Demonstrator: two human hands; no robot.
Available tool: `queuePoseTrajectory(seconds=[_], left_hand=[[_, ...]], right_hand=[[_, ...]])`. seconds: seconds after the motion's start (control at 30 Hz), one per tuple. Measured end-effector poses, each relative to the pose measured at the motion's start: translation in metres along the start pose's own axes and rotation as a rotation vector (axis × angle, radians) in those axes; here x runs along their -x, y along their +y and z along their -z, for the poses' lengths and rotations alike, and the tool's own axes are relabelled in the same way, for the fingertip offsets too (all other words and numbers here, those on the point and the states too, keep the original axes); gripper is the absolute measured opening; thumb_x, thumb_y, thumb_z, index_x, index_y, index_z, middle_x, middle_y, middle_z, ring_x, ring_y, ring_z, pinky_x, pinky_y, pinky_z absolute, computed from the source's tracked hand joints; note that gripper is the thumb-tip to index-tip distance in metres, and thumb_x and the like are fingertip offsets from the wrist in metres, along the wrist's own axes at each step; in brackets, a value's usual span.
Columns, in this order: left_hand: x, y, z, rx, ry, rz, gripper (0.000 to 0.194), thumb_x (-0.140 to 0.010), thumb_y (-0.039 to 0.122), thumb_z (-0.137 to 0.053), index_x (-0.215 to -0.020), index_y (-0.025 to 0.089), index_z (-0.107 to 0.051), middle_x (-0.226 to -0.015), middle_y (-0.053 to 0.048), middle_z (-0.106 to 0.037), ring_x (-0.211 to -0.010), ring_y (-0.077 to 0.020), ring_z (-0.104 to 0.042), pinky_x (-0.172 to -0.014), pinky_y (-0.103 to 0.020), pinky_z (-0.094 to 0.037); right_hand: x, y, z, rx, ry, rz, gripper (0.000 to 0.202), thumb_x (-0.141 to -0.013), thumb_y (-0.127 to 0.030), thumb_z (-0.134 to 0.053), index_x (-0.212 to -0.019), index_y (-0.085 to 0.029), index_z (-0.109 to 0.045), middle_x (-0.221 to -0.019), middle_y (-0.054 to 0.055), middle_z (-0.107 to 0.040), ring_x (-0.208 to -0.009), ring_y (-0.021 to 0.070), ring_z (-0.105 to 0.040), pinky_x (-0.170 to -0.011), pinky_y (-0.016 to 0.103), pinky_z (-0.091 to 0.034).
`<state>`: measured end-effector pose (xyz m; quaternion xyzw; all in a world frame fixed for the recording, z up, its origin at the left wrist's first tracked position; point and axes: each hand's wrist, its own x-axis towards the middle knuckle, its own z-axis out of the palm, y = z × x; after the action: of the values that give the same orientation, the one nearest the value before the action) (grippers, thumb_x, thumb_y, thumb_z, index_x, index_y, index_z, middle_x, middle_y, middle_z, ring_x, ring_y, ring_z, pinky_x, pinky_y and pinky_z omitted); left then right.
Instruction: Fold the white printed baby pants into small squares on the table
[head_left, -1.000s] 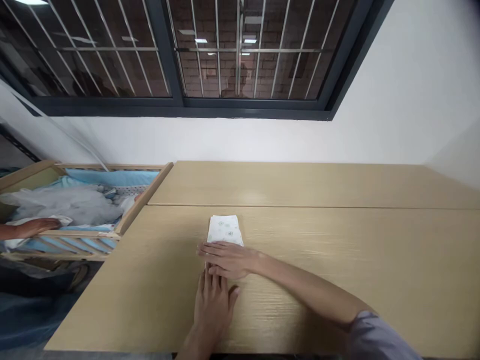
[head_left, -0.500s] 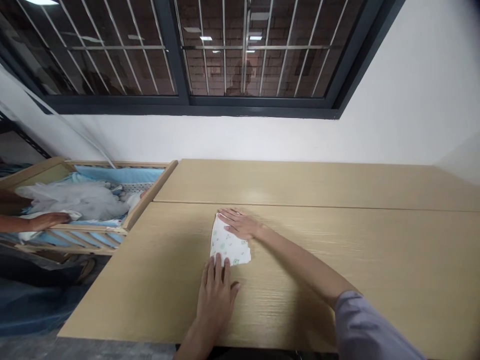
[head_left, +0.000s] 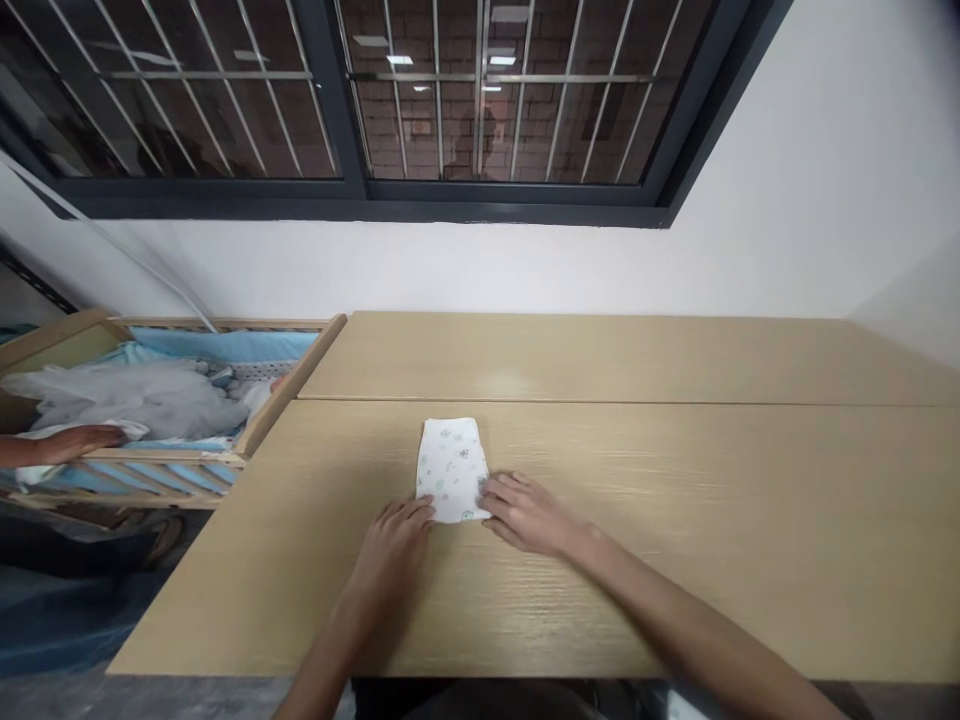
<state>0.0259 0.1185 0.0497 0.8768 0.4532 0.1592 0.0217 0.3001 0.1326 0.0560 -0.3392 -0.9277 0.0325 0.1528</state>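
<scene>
A small white cloth [head_left: 452, 465] with a faint green and grey print lies folded into a rough rectangle on the pale wooden table [head_left: 675, 500]. At its lower left corner my left hand [head_left: 395, 545] has its fingers together, the tips on the cloth's edge. My right hand [head_left: 529, 512] is at the lower right corner, fingers closed on that edge. Both hands touch the cloth, which rests flat between them.
Left of the table stands a wooden crib [head_left: 289, 395] with blue lining and white netting [head_left: 135, 395]. Another person's hand [head_left: 94, 440] rests at its near rail. Behind the table are a white wall and a barred window.
The cloth has gone from an uneven shape to a neater rectangle. My right hand has moved down from its top to the lower right corner; my left hand has shifted slightly left and up.
</scene>
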Motion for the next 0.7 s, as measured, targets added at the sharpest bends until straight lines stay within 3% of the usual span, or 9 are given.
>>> queuePoseTrajectory(seconds=[0.13, 0.3, 0.47, 0.7], left_hand=[[-0.001, 0.013, 0.009, -0.062, 0.018, 0.009, 0.030, -0.100, 0.014, -0.039, -0.100, 0.019, -0.068, -0.101, -0.008, -0.076, -0.093, -0.0239, -0.069, -0.088, -0.041, -0.049], [-0.012, 0.028, 0.023, -0.093, 0.050, 0.046, 0.024, -0.103, 0.021, -0.037, -0.097, 0.020, -0.060, -0.093, -0.006, -0.071, -0.088, -0.0240, -0.063, -0.083, -0.038, -0.044], [-0.056, 0.017, 0.021, -0.236, 0.042, 0.164, 0.028, -0.104, 0.023, -0.033, -0.104, 0.017, -0.060, -0.099, -0.011, -0.067, -0.092, -0.0262, -0.059, -0.083, -0.038, -0.042], [-0.100, 0.002, -0.004, -0.334, 0.039, 0.269, 0.036, -0.105, 0.023, -0.029, -0.105, 0.013, -0.063, -0.099, -0.017, -0.065, -0.095, -0.0283, -0.059, -0.079, -0.038, -0.040]], right_hand=[[0.012, -0.021, -0.008, -0.013, 0.157, -0.106, 0.020, -0.097, -0.014, -0.047, -0.109, -0.016, -0.063, -0.104, 0.012, -0.067, -0.104, 0.0253, -0.058, -0.097, 0.043, -0.044], [0.005, -0.031, 0.022, -0.266, 0.157, -0.352, 0.013, -0.096, -0.016, -0.044, -0.101, -0.019, -0.056, -0.102, 0.008, -0.063, -0.101, 0.0237, -0.054, -0.091, 0.041, -0.042], [-0.026, -0.003, 0.030, -0.349, 0.154, -0.533, 0.020, -0.101, -0.020, -0.035, -0.099, -0.020, -0.054, -0.104, 0.007, -0.065, -0.102, 0.0222, -0.058, -0.095, 0.040, -0.038], [-0.060, 0.034, -0.013, -0.110, 0.157, -0.722, 0.030, -0.107, -0.026, -0.028, -0.109, -0.016, -0.056, -0.111, 0.015, -0.066, -0.107, 0.0281, -0.058, -0.093, 0.042, -0.037]])
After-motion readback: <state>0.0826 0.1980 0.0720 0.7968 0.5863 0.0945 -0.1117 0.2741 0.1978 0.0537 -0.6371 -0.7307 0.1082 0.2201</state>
